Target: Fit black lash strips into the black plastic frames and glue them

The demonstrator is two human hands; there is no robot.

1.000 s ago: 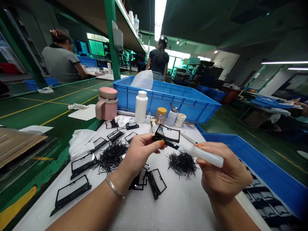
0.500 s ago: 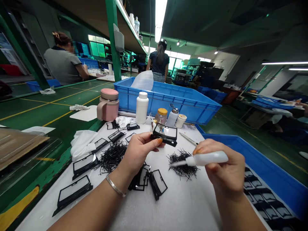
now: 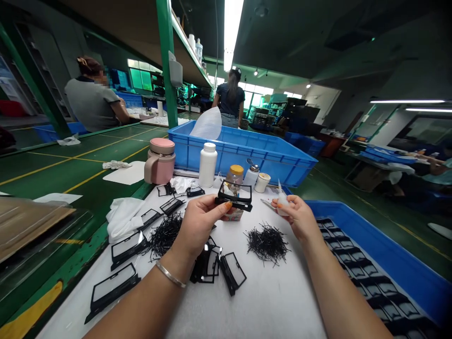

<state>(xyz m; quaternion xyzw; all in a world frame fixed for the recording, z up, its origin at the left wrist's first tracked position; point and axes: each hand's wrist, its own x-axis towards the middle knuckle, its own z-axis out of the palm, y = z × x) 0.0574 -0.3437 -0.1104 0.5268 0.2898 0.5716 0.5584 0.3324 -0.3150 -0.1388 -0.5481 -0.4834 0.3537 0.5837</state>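
Observation:
In my left hand (image 3: 199, 221) is a black plastic frame with a clear window (image 3: 240, 205), pinched by its lower edge between thumb and fingers. My right hand (image 3: 299, 216) grips a small white squeeze bottle with a pointed nozzle (image 3: 283, 197), tip upward. Below and between the hands lies a pile of thin black pins (image 3: 267, 243). A second black pile (image 3: 165, 235) sits behind my left wrist, partly hidden. Several similar black frames (image 3: 233, 273) lie on the white worktop (image 3: 268, 301).
Beyond the hands stand a pink mug (image 3: 160, 162), a white bottle (image 3: 208, 165), a yellow-lidded jar (image 3: 236, 173) and a pump bottle (image 3: 251, 175). A blue crate (image 3: 268, 157) is behind them. Rows of frames fill a blue bin (image 3: 399, 254) at right. Two people are farther off.
My right hand has moved away and inward, turning the squeeze bottle from lying sideways to nozzle up. The left hand still holds the frame, shifted slightly left.

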